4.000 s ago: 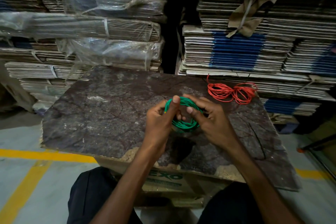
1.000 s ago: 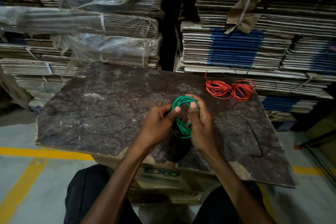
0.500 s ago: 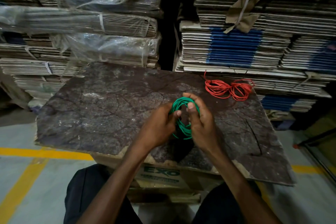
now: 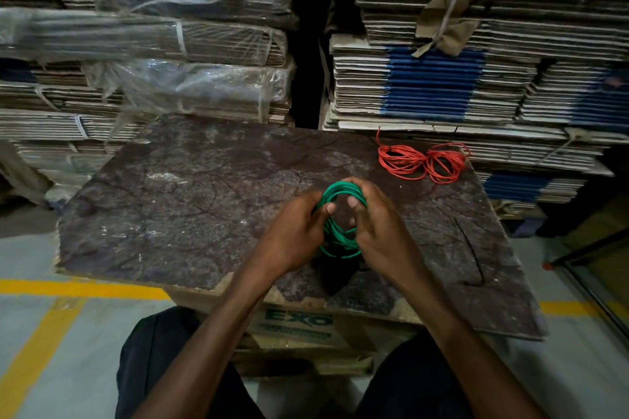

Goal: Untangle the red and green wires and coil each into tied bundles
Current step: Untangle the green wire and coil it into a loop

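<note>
Now: green coil (image 4: 340,214) held upright above the board (image 4: 190,201), gripped on either side, left hand (image 4: 292,238) and right hand (image 4: 377,231) both curled round its loops. Red coil (image 4: 420,161) flat at far right corner, well apart, untouched.

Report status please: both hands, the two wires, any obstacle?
Left hand and right hand both grip green wire coil above board. Red wire bundled, far right corner. Nothing in the way.
</note>
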`<state>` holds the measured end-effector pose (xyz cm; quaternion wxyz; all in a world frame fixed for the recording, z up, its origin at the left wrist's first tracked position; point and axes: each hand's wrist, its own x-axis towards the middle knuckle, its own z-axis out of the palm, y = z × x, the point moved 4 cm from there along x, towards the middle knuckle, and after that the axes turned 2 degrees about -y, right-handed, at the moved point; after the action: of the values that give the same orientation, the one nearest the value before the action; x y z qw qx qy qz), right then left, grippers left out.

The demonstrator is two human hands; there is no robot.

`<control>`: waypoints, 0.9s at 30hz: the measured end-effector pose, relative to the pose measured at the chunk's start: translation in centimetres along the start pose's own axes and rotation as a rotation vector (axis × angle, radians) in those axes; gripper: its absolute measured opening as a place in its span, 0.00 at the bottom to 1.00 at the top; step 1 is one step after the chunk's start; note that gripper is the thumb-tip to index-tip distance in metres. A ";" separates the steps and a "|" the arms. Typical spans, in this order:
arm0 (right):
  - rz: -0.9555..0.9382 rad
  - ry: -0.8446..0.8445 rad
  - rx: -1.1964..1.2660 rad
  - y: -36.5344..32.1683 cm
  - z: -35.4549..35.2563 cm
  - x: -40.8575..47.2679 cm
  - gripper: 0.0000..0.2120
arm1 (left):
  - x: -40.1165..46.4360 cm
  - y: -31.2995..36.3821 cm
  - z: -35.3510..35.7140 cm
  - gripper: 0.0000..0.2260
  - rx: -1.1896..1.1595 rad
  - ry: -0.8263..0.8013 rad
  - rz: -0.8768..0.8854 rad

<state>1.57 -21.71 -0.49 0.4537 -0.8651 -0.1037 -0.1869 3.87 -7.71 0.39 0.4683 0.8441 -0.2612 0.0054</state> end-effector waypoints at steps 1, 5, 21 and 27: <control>-0.003 0.033 -0.021 0.0 -0.1 -0.1 0.17 | -0.2 0.3 0.3 0.13 -0.066 -0.025 0.002; -0.007 0.100 -0.043 0.3 -0.4 -0.4 0.16 | -0.4 0.6 1.2 0.18 -0.088 -0.074 -0.009; 0.230 -0.181 0.547 1.1 -1.6 -0.9 0.15 | 0.7 -0.5 1.5 0.12 -0.331 0.049 -0.227; 0.322 -0.216 0.572 1.4 -4.4 -2.3 0.19 | 1.8 0.9 2.9 0.12 -0.107 0.011 -0.207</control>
<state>-1.02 -26.17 -0.21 0.6878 -0.7231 -0.0616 0.0164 4.34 -11.16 -0.03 0.5121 0.8403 -0.1702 -0.0524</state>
